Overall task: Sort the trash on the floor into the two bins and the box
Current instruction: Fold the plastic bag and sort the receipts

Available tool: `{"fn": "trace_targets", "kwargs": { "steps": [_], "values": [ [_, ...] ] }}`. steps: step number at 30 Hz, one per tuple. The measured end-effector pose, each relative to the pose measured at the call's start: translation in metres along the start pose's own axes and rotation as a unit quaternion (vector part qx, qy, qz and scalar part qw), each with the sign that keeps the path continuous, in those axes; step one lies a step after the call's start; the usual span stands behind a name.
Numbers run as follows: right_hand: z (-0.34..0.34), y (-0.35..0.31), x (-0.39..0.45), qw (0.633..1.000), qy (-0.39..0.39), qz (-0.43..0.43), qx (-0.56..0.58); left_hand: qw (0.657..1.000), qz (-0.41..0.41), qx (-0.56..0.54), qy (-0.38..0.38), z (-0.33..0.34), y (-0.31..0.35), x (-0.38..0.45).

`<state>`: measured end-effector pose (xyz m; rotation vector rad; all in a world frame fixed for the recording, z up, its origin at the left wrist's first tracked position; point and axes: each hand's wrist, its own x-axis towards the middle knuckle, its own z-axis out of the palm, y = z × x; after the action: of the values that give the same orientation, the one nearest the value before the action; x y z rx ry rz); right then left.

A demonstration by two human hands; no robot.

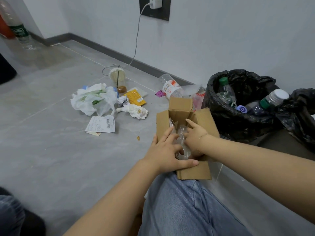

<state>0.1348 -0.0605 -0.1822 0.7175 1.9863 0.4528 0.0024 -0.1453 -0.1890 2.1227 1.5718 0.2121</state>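
Note:
A small cardboard box (179,106) stands open on the grey floor in front of my knee. Both hands reach into it. My left hand (166,150) and my right hand (196,135) press on crumpled clear plastic wrap (181,135) inside the box. Right of the box stands a bin with a black liner (238,123) holding several plastic bottles. A second black-lined bin (301,116) shows at the right edge. On the floor to the left lie a white plastic bag (92,99), a drink cup with straw (118,79), a yellow packet (136,97), crumpled tissue (138,112), receipts (100,125) and a clear bottle (171,86).
A white charger cable (136,41) hangs from a wall socket down to the floor behind the cup. An upright bottle (17,26) stands at the far left by the wall. My jeans-clad leg (187,210) fills the lower frame. A small orange scrap (138,138) lies near the box.

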Motion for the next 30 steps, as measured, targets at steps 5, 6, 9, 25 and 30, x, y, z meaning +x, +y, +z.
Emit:
{"fn": "trace_targets", "kwargs": {
  "steps": [5,6,9,25,30],
  "values": [
    [0.005,0.03,-0.042,0.941,0.13,-0.004,0.312,0.987,0.054,-0.137,0.065,0.006,-0.013,0.008],
    [0.007,0.034,-0.05,0.92,0.141,0.006,0.366,0.978,0.058,-0.18,0.087,0.006,-0.014,0.007],
    [0.01,0.038,-0.068,0.842,0.218,0.06,0.49,0.947,0.035,-0.276,0.16,0.004,-0.012,0.001],
    [-0.152,-0.11,0.012,0.388,0.241,0.014,0.89,0.814,-0.326,-0.341,0.339,-0.022,-0.163,-0.066],
    [-0.133,-0.131,0.059,0.364,0.172,0.082,0.912,0.793,-0.392,-0.265,0.384,-0.04,-0.225,-0.043]
  ]
}}
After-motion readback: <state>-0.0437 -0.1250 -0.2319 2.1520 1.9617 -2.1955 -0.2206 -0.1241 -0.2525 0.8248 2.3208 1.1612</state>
